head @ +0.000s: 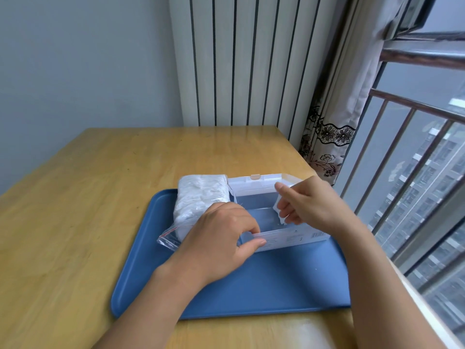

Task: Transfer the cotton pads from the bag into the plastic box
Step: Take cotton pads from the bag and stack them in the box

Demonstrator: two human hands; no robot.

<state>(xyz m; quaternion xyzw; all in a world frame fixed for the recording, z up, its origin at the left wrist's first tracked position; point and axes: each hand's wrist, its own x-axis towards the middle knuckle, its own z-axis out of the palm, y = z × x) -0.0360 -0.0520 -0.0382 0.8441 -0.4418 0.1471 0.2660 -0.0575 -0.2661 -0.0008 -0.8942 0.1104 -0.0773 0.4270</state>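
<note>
My left hand [221, 240] pinches the near wall of the plastic box [292, 239] on the blue tray [264, 285]. My right hand [309, 202] holds cotton pads [278, 212] inside it. The bag [198, 205] lies left, touching the box; its lid [256, 186] stands behind, toward the curtain [327, 137].

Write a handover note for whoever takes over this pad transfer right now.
Left hand pinches the near wall of the plastic box, steadying it.
Right hand holds a cotton pad over the open box.
Box stands lid-up on the blue tray; its inside looks empty.
Bag, still packed with pads, lies on the tray beside the box, on its left.
Done: first pad about to go in. Left: nearly all pads.
</note>
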